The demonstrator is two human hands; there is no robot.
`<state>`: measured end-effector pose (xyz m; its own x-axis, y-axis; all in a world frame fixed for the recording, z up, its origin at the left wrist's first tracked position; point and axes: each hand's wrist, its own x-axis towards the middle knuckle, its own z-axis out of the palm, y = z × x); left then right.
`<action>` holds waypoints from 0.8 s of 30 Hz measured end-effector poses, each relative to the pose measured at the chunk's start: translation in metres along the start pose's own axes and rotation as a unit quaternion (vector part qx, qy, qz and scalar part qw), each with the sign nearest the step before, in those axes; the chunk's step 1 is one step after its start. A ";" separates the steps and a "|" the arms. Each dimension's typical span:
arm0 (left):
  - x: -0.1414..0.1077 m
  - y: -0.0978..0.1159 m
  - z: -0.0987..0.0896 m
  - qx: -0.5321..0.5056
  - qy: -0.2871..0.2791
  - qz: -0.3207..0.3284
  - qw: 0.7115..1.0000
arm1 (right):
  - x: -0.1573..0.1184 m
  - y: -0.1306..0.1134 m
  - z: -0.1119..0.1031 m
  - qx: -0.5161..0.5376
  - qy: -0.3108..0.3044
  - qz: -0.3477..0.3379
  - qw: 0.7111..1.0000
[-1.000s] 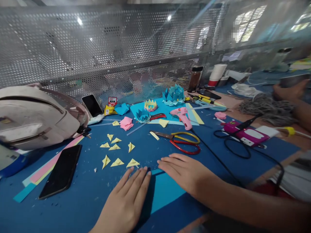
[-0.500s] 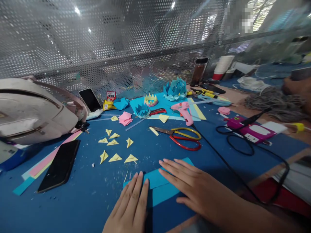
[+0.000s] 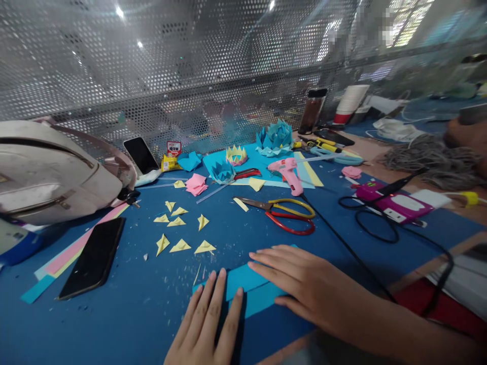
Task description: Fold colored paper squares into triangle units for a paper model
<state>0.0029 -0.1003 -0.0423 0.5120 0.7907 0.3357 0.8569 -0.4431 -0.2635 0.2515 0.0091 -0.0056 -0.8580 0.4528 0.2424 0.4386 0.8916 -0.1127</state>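
Observation:
A folded sheet of blue paper (image 3: 249,284) lies on the blue table near its front edge. My left hand (image 3: 209,319) presses flat on the left end of the paper, its fingers stretched out and slightly apart. Across the right end rests my right hand (image 3: 300,279), also flat with fingers extended, hiding that part of the sheet. Beyond my hands sit several small folded yellow paper triangles (image 3: 180,245). Scissors (image 3: 281,210) with one yellow and one red handle lie past my right hand.
A pink glue gun (image 3: 288,175) trails a black cable to a purple power strip (image 3: 391,202). Paper lotus flowers (image 3: 276,139) stand at the back by the perforated metal panel (image 3: 213,66). On the left are a black phone (image 3: 95,256) and a white backpack (image 3: 53,172).
My left hand has shifted slightly right along the blue paper, its index finger spreading outward. My right hand has moved only a little and still lies on the sheet.

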 end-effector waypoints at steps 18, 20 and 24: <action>0.039 -0.094 -0.011 -0.511 -0.050 -0.271 0.814 | 0.043 0.027 -0.028 0.324 -0.019 0.129 0.937; 0.040 -0.094 -0.010 -0.523 -0.056 -0.277 0.804 | 0.040 0.029 -0.029 0.323 -0.019 0.138 0.936; 0.043 -0.094 -0.009 -0.533 -0.063 -0.275 0.798 | 0.038 0.031 -0.034 0.297 -0.059 0.151 0.941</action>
<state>-0.0549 -0.0282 0.0047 0.0882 0.9958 0.0247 0.5484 -0.0692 0.8333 0.2418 0.0540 0.0327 -0.7570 0.6533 0.0079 0.4710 0.5540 -0.6865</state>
